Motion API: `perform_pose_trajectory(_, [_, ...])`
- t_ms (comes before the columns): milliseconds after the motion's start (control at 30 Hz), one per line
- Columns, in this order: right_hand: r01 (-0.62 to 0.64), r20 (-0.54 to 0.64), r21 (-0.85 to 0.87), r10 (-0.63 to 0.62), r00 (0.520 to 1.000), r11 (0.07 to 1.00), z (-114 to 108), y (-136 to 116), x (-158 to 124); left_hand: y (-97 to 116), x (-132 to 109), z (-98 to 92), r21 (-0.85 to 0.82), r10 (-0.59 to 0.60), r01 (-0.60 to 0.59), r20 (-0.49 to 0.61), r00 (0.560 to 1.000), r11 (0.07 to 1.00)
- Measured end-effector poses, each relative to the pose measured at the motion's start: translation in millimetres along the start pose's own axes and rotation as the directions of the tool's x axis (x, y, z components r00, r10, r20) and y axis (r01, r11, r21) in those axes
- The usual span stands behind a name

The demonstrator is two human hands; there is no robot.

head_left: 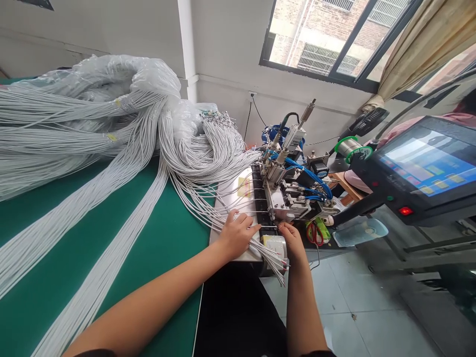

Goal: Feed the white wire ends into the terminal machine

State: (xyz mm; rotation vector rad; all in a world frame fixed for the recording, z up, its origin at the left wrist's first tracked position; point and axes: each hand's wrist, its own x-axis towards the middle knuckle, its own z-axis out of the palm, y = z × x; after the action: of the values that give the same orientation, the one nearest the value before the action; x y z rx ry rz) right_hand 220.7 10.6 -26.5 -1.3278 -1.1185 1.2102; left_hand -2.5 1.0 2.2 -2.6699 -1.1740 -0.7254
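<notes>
A thin white cable (268, 227) lies across the black feed rail of a small wire-processing machine (277, 191). My right hand (293, 241) pinches near its tip at the rail's near end. My left hand (238, 236) is curled over a bundle of white cables (269, 255), one finger stretched to the single cable. Loose ends of the bundle stick out past the hand toward the lower right, some with reddish tips. The palm side of the left hand is hidden. Several other cables run side by side into the rail farther back.
A large heap of white cables (208, 153), partly in clear plastic, covers the green table (178, 248). On the right are a touchscreen (431, 163), a solder wire spool (349, 148) and a clear plastic tray (360, 232). Part of another person shows behind the screen.
</notes>
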Motion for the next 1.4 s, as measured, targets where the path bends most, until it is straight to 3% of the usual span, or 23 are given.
perform_pose_trajectory(133, [-0.005, -0.013, 0.001, 0.005, 1.000, 1.000, -0.7, 0.0, -3.3, -0.7, -0.3, 0.4, -0.016, -0.008, 0.008, -0.033, 0.999, 1.000])
perform_pose_trajectory(367, [0.165, -0.098, -0.320, -0.206, 0.974, 0.933, -19.9, -17.3, -22.9, -0.7, -1.0, -0.2, -0.031, -0.019, 0.018, -0.037, 0.999, 0.999])
perform_pose_trajectory(500, [0.259, 0.108, -0.447, -0.236, 0.966, 0.856, -26.0, -45.1, -46.5, -1.0, -1.3, 2.5, -0.034, -0.020, 0.019, -0.028, 0.999, 0.999])
perform_pose_trajectory(633, [0.364, 0.369, -0.519, -0.182, 0.912, 0.773, -23.4, -65.2, -64.2, -0.9, -0.7, 4.2, -0.004, -0.044, 0.044, -0.019, 0.999, 0.999])
perform_pose_trajectory(767, [0.397, 0.441, -0.532, -0.156, 0.884, 0.748, -18.3, -68.3, -68.4, -0.3, -0.1, 2.5, 0.005, -0.049, 0.049, -0.042, 0.998, 0.999])
perform_pose_trajectory(900, [0.388, 0.320, -0.518, -0.248, 0.914, 0.762, -17.3, -58.7, -58.9, -0.1, -0.4, -0.2, -0.009, -0.026, 0.025, -0.049, 0.998, 1.000])
perform_pose_trajectory(1033, [0.291, 0.065, -0.472, -0.296, 0.953, 0.832, -17.6, -42.1, -40.7, -0.4, -0.9, -1.4, -0.011, 0.032, -0.033, -0.103, 0.994, 0.999])
perform_pose_trajectory(1133, [0.229, -0.102, -0.369, -0.284, 0.954, 0.901, -14.1, -31.8, -28.8, -0.8, -0.9, -0.2, 0.016, 0.066, -0.064, -0.197, 0.978, 0.998])
perform_pose_trajectory(1233, [0.230, -0.148, -0.271, -0.276, 0.950, 0.935, -7.4, -27.3, -22.4, -1.3, -0.4, 1.7, 0.042, 0.094, -0.087, -0.238, 0.967, 0.995])
perform_pose_trajectory(1400, [0.265, -0.095, -0.200, -0.288, 0.953, 0.943, -1.1, -25.2, -18.7, -1.6, 0.2, 3.4, 0.057, 0.134, -0.124, -0.222, 0.966, 0.991])
